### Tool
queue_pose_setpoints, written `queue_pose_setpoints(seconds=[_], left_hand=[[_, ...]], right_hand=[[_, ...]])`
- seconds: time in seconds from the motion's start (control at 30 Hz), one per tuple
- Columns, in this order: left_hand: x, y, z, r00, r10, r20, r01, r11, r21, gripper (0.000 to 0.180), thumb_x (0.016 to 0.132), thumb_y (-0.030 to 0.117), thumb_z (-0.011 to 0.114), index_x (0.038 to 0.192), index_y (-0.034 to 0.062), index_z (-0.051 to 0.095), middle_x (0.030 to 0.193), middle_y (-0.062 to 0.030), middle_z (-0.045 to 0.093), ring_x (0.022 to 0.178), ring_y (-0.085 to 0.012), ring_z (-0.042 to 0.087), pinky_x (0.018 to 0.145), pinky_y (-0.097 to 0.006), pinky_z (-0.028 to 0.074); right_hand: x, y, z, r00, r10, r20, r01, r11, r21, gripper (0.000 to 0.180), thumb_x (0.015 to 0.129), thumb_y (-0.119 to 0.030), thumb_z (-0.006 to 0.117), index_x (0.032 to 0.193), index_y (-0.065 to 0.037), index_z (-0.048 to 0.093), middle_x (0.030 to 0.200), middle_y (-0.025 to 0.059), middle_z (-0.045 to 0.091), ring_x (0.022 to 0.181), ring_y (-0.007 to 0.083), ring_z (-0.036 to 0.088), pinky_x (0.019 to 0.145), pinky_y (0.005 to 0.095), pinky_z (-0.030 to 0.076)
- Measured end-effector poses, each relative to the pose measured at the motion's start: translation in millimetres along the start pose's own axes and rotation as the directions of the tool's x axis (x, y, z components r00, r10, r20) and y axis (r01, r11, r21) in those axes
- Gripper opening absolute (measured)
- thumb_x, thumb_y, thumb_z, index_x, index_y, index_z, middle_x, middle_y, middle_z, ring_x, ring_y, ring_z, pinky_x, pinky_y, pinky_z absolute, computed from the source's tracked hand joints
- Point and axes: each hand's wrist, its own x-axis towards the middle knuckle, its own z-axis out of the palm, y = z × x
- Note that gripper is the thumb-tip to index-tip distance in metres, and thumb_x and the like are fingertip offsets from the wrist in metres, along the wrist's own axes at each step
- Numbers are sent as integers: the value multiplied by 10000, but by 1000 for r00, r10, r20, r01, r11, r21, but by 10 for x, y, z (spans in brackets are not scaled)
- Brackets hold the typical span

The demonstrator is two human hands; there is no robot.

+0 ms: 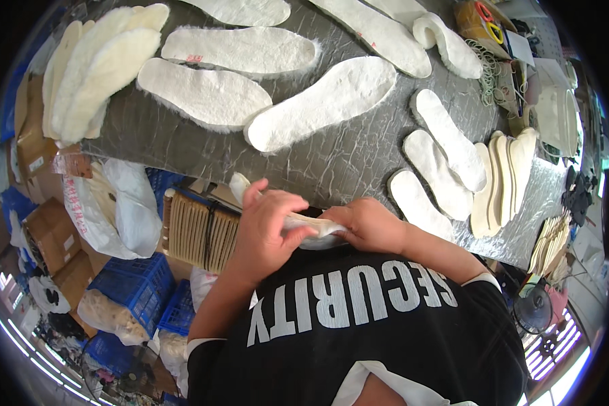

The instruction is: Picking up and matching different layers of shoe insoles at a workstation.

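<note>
Fingers (292, 201), L hand (264, 227): curved, partly spread, thumb opposed; white insole (321, 226) gripped btwn. thumb & fingertips. Fingers, R hand (375, 227): closed on R end of same insole, pinch-type grip.

Item pos.: insole held edge-up btwn. both hands, at near edge of table (304, 177), close to black shirt (413, 325); contact w/ table edge can't be told. White tip beyond L hand seems part of same pc.; join hidden.

Handling (judged): edge best worked in short sections, w/ light, even pressure, so pile isn't crushed. Both ends to be supported, else kink likely. Rim to be felt w/ thumb before grip is shifted.

Pose: L forearm angled up from lower L, back of hand turned to cam. R forearm brought in from R, across chest; hands approx. level.
</note>
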Motion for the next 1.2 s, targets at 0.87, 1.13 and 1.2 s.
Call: queue_pose_setpoints(seconds=[0.87,1.13,1.2], left_hand=[[-265,-702,253,990,-142,-3,117,802,586,713,765,364,686,1353,35,451,1503,-132,309,1396,-319,265,1092,-581,224],[-416,-796,269,865,-412,-285,483,837,257,683,750,243,733,1296,-54,449,1389,-255,411,1301,-419,359,1079,-485,288],[-411,-709,297,754,-580,-309,642,751,156,619,741,219,756,1231,-59,499,1259,-232,536,1165,-371,509,988,-442,398]], right_hand=[[213,545,207,961,-205,-184,-38,563,-826,831,728,-632,600,1395,-164,436,1500,147,316,1413,322,238,1123,587,118],[204,761,166,868,-326,-375,9,765,-644,900,667,-487,748,1386,-83,387,1467,257,294,1352,396,308,1072,510,285],[206,773,164,850,-362,-382,46,774,-631,904,653,-454,779,1376,-82,382,1442,270,315,1289,421,375,1035,525,326]])
